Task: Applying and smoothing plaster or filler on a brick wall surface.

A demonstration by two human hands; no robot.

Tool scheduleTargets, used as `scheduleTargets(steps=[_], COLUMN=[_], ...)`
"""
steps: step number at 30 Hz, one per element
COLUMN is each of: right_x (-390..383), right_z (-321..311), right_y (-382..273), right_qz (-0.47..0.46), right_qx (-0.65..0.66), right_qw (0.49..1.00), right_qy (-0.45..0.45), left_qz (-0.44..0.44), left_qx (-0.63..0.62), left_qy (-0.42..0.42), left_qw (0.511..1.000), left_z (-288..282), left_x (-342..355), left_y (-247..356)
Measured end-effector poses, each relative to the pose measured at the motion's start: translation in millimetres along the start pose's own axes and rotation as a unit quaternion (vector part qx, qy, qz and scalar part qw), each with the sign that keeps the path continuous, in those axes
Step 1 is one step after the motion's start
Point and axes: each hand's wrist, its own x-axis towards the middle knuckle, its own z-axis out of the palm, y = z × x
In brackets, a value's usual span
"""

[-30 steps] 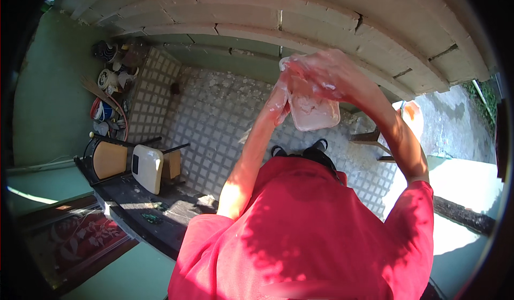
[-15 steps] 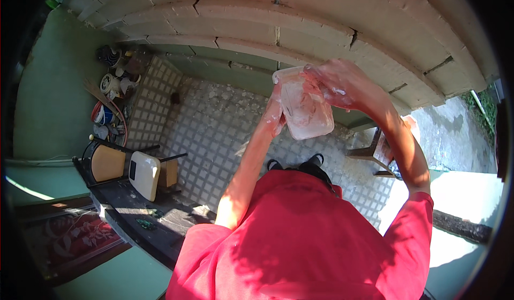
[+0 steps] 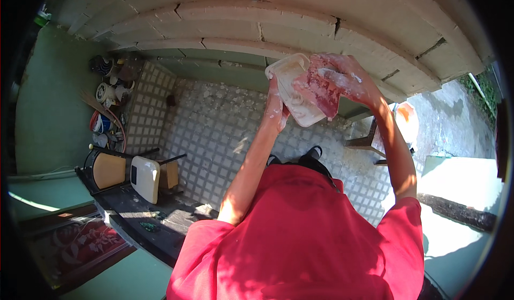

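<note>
A pale plastic tub (image 3: pixel 293 88) is held up at arm's length, above the tiled floor (image 3: pixel 214 139) and in front of the stepped concrete wall (image 3: pixel 267 21). It is gripped from below by the left hand (image 3: pixel 276 110), whose fingers are wrapped on its lower edge. The right hand (image 3: pixel 342 78) is spread over the tub's open side, fingers apart and dusted white, pressed on a pinkish, floury mass (image 3: pixel 320 88) that sits at the tub's mouth.

For the scraping to go well, it is judged that the tub should be kept tilted and steady by the lower hand, while the mass is worked loose with flat fingers, so nothing is dropped on the red shirt (image 3: pixel 300 236) below.

Off to the left a wooden chair (image 3: pixel 110 169) is seen with a white canister (image 3: pixel 144 177) beside it, and a heap of pots and clutter (image 3: pixel 110 96) is stacked against the green wall. A wooden stool (image 3: pixel 369 142) is spotted near the right elbow. Nothing is found between the hands and the tub.
</note>
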Motion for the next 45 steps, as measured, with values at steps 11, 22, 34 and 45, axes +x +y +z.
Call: scheduleTargets(steps=[11, 22, 34, 45], right_x=[-20, -28, -18, -13], right_z=[29, 45, 59, 90], right_y=[12, 8, -38, -53], right_qz=[0.014, 0.062, 0.005, 0.054], right_qx=[0.011, 0.037, -0.021, -0.045], right_qw=[0.997, 0.974, 0.964, 0.980], right_qy=[0.069, 0.213, 0.264, 0.188], left_qz=[0.010, -0.013, -0.005, 0.000], left_qx=[-0.023, -0.027, -0.058, -0.030], left_qy=[0.000, -0.038, -0.021, -0.011], left_qw=[1.000, 0.999, 0.998, 0.999], left_z=[10, 5, -20, -49], left_x=[13, 10, 1, -20], left_y=[-14, -8, 4, 30])
